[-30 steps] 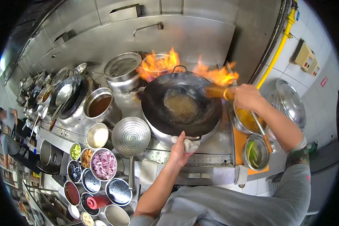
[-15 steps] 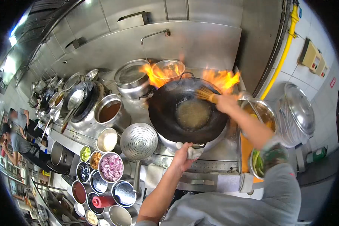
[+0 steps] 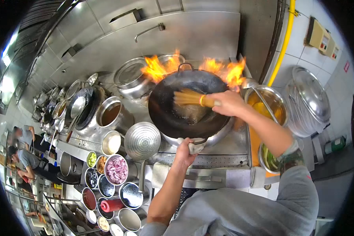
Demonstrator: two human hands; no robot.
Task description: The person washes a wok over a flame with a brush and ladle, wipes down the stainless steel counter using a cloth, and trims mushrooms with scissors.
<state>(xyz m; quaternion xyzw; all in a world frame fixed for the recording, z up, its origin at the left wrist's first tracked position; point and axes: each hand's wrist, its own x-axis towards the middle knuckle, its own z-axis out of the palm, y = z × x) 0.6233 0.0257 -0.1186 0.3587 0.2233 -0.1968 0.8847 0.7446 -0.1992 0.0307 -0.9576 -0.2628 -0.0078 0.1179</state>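
A large black wok sits on the burner, with a little murky liquid in its bottom. My right hand is wrapped round the handle end of a bamboo wok brush, whose bristles point left inside the wok. At the near rim, my left hand grips the wok's loop handle through a folded white cloth. Flames rise behind the wok on both sides.
A perforated skimmer lies left of the wok, near a pot of brown liquid. Several ingredient bowls, one with chopped onion, stand lower left. A pot of yellow liquid with a ladle stands right. Other people work far left.
My right hand has swept the brush left from the wok's right wall to its middle. My left hand keeps hold of the handle. The view has shifted slightly.
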